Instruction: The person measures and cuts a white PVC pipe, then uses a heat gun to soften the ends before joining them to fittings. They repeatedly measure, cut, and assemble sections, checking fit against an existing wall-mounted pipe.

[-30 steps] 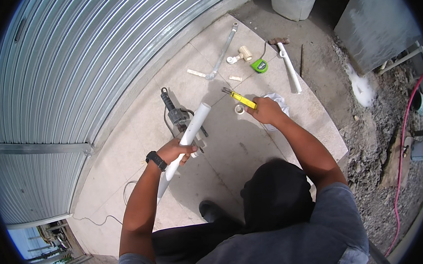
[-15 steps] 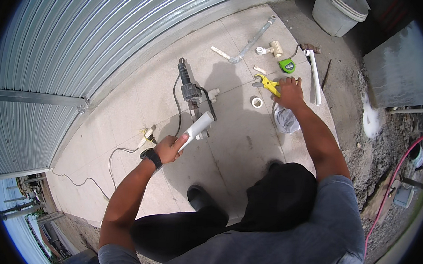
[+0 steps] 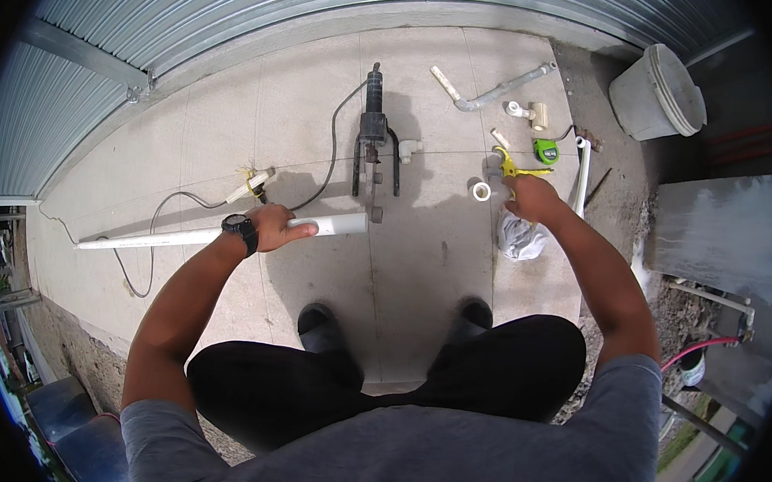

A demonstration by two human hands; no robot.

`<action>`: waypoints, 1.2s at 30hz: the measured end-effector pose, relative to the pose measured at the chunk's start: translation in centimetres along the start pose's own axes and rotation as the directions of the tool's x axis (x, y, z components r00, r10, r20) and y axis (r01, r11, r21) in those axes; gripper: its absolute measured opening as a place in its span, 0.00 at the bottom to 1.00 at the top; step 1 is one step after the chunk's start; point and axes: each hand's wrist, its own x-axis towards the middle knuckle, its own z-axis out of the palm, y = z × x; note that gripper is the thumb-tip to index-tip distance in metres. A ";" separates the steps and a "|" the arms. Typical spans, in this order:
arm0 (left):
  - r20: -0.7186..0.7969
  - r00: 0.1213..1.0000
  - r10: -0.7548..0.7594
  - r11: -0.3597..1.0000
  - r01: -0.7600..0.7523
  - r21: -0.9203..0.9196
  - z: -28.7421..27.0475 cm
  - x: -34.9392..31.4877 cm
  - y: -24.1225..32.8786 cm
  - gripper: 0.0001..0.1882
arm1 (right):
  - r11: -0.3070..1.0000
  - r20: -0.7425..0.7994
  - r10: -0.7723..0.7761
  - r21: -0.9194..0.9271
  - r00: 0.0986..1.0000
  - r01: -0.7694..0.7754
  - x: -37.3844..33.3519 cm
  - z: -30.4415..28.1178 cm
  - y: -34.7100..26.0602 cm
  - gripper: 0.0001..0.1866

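Note:
A long white plastic pipe lies sideways in my left hand, whose fingers close round it near its thick right end. My right hand is closed on a yellow pipe cutter low over the tiles; its fingers are partly hidden. The cutter's handles stand apart. Just left of it is a white ring-shaped fitting. Below my right hand sits a crumpled clear plastic bag. Beyond the cutter are a short cream pipe piece and a green tape measure.
A black corded power tool lies mid-floor beside a white fitting. Its cable passes a taped white socket. A bent grey pipe, a tee fitting and a white pipe lie right. A bucket stands behind.
The pipe in my left hand has swung from pointing ahead to lying sideways. The cutter's handles have spread apart in my right hand. The whole view has turned.

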 end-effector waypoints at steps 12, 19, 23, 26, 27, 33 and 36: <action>-0.040 0.999 0.003 0.997 -0.006 -0.074 3.5 3.7 -6.2 0.57 | 0.984 -0.062 0.140 0.119 0.988 -0.132 6.8 4.9 -5.6 0.36; 0.019 1.000 0.024 0.998 -0.023 -0.053 4.7 4.8 -6.4 0.52 | 0.851 -0.181 0.405 0.432 0.896 -0.297 5.3 8.7 -8.3 0.30; 0.193 0.971 0.141 0.989 -0.128 -0.078 6.4 3.1 -5.2 0.49 | 0.805 0.033 0.328 0.513 0.944 -0.298 5.0 7.0 -9.3 0.34; 0.253 0.952 0.170 0.985 -0.170 -0.023 9.8 1.4 -3.6 0.43 | 0.905 0.155 0.192 0.354 0.969 -0.236 5.4 6.6 -11.0 0.36; 0.231 0.956 0.181 0.983 -0.183 -0.010 11.0 1.0 -3.3 0.40 | 0.938 0.190 0.179 0.263 0.965 -0.225 5.4 6.7 -11.7 0.37; 0.132 0.983 0.130 0.990 -0.136 0.036 16.7 -0.2 -2.9 0.29 | 0.997 0.498 0.076 -0.059 0.864 -0.054 5.1 5.1 -15.3 0.36; 0.022 0.989 0.148 0.989 -0.148 -0.001 18.4 -1.0 -3.4 0.28 | 0.981 0.280 0.153 -0.160 0.948 -0.111 7.7 0.8 -17.1 0.29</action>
